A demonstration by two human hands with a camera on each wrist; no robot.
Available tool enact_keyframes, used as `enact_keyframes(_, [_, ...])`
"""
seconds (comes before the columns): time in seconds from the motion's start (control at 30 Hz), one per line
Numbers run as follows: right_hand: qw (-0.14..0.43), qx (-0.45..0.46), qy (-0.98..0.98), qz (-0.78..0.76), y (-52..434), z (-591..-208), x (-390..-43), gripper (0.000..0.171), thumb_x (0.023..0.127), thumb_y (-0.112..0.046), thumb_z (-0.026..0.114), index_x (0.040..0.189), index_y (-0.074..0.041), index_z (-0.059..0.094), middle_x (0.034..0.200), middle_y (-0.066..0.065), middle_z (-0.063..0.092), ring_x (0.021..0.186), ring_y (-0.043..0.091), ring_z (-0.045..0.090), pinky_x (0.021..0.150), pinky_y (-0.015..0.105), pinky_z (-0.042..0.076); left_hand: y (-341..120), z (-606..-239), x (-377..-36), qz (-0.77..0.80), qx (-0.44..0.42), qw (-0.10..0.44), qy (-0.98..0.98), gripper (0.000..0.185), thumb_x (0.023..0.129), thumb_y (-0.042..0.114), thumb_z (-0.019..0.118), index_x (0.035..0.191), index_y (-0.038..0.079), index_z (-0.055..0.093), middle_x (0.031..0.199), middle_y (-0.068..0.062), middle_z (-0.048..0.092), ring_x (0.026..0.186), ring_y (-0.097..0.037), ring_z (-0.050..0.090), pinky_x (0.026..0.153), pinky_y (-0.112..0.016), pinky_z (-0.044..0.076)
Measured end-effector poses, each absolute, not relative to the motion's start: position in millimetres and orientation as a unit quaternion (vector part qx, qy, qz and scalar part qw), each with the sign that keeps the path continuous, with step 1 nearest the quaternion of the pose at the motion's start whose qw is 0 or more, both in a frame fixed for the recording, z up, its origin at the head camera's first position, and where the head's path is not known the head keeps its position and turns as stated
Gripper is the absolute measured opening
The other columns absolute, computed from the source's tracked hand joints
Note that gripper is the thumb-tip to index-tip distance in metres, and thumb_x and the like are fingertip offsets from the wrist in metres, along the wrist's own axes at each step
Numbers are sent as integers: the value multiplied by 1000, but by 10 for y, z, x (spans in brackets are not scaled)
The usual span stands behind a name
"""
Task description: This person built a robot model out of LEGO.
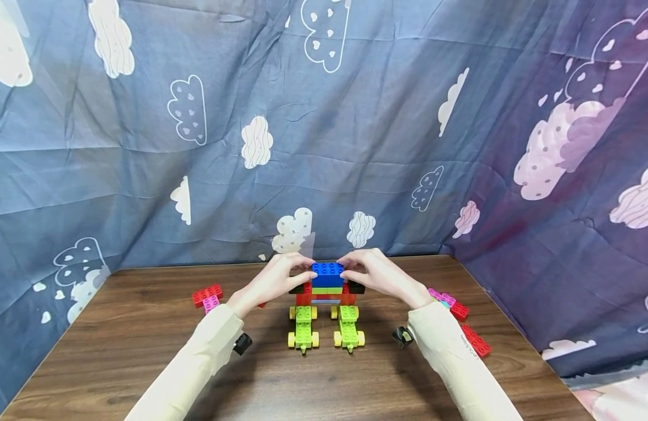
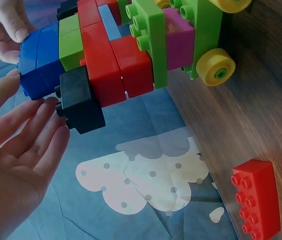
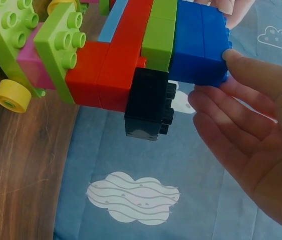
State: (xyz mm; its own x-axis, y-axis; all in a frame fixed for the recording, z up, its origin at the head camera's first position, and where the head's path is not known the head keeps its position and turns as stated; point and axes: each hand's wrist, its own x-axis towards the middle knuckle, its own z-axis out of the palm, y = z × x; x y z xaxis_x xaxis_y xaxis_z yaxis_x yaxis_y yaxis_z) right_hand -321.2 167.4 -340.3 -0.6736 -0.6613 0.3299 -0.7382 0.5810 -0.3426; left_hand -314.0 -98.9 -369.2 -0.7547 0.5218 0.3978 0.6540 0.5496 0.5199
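A tall assembly of toy building bricks stands in front of me, topped by blue bricks (image 1: 327, 279) stacked in two layers. My left hand (image 1: 280, 273) pinches the left end of the blue bricks between thumb and fingers. At their right end my right hand (image 1: 375, 273) grips likewise. Beneath the blue lie lime green bricks (image 3: 158, 42), then red bricks (image 2: 100, 65). A black brick (image 2: 82, 100) juts out on the left side and another black brick (image 3: 148, 102) on the right. Two lime wheeled bases (image 1: 303, 333) with yellow wheels (image 2: 215, 67) carry the assembly.
On the wooden table (image 1: 324, 386), a red brick (image 1: 207, 294) and a pink brick (image 1: 211, 304) lie left. Red bricks (image 1: 475, 341) and a pink brick (image 1: 440, 296) lie right. A blue cloud-patterned cloth (image 1: 313, 175) hangs behind the table.
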Motion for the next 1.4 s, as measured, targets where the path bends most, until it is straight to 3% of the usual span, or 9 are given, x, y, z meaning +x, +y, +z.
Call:
enact_keyframes(0.4, [73,387,-889,232,1680,-3393,-3190,28,92,-21,70,115,-6,71,104,6,76,92,16,71,86,35,59,-1239,-3647,-3171,-360,-316,153,-864,31,93,23,70,120,8,69,115,-9,71,103,-23,69,97,-44,55])
enact_keyframes(0.7, [74,384,-891,230,1689,-3399,-3192,29,92,-21,70,117,-6,71,104,5,76,92,16,71,86,34,59,-1577,-3779,-3221,-341,-284,166,-881,29,91,16,71,116,1,69,110,-15,72,101,-29,70,94,-46,55])
enact_keyframes(1.07, [71,385,-890,233,1686,-3402,-3174,29,93,-21,69,117,-5,71,104,6,76,91,15,71,85,34,59,-1787,-4122,-3317,-229,-305,101,-919,34,91,18,70,116,-5,67,113,-19,71,108,-35,65,97,-49,52])
enact_keyframes(1.4, [76,392,-887,232,1677,-3405,-3195,28,93,-21,69,116,-5,71,103,6,76,91,15,71,85,33,59,-1904,-4324,-3350,-147,-311,75,-936,27,84,0,71,110,-7,69,110,-19,70,106,-36,65,97,-49,51])
